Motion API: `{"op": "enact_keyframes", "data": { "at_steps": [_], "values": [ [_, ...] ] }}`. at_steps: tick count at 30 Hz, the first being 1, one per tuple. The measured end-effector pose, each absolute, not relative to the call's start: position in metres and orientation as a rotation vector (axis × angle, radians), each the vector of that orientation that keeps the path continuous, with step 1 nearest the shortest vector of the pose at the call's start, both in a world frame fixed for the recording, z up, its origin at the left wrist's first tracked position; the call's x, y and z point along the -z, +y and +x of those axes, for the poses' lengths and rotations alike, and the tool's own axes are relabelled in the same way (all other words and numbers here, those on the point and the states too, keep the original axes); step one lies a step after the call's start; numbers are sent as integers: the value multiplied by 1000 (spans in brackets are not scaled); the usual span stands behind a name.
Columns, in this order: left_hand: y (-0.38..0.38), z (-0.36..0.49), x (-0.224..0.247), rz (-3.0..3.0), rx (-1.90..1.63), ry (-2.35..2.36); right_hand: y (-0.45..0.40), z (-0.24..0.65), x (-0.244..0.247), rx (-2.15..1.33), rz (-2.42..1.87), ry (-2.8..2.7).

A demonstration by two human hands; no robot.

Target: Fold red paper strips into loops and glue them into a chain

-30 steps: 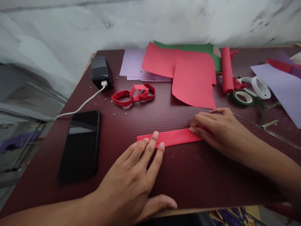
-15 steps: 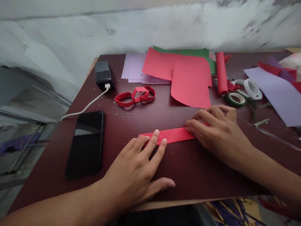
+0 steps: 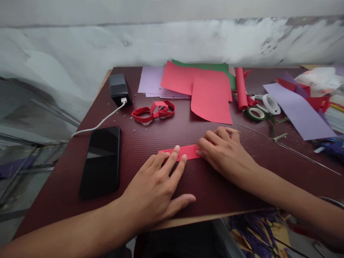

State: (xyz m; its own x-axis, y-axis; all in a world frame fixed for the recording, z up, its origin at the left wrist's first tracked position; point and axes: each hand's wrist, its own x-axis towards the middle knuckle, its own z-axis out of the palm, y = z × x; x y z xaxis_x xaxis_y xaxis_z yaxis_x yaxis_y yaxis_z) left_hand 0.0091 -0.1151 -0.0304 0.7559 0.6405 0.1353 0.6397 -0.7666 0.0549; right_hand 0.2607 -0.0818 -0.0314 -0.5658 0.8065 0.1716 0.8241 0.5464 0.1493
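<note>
A folded red paper strip (image 3: pixel 188 152) lies flat on the dark red table in front of me. My left hand (image 3: pixel 158 184) rests with spread fingers, its fingertips pressing the strip's left end down. Bent fingers and thumb of my right hand (image 3: pixel 223 152) close on the strip farther right and cover its right end. Beyond the hands lies a shape of looped red paper bands (image 3: pixel 153 111), touched by neither hand.
A black phone (image 3: pixel 101 163) and a power bank (image 3: pixel 118 89) with a white cable (image 3: pixel 103 123) lie at left. Red paper sheets (image 3: pixel 211 96) cover lilac and green ones at the back. Tape rolls (image 3: pixel 256 114), a lilac sheet (image 3: pixel 298 111) and a thin wire (image 3: pixel 292 147) lie at right.
My right hand has slid left along the strip, closer to my left hand, so less strip shows between them. The left hand stays on the strip. The view has shifted slightly.
</note>
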Motion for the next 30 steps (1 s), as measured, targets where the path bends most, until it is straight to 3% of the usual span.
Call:
{"op": "enact_keyframes", "data": {
  "at_steps": [13, 22, 30],
  "values": [
    [-106, 3, 23, 2907, -329, 945, -83, 362, 30, 22, -1691, -2487],
    [-103, -3, 20, 2870, -311, 929, -97, 274, -17, 258, -1311, -2216],
    [-105, -5, 20, 2834, -358, 945, -76, 218, 16, -238, -1372, -2738]
  ]
}}
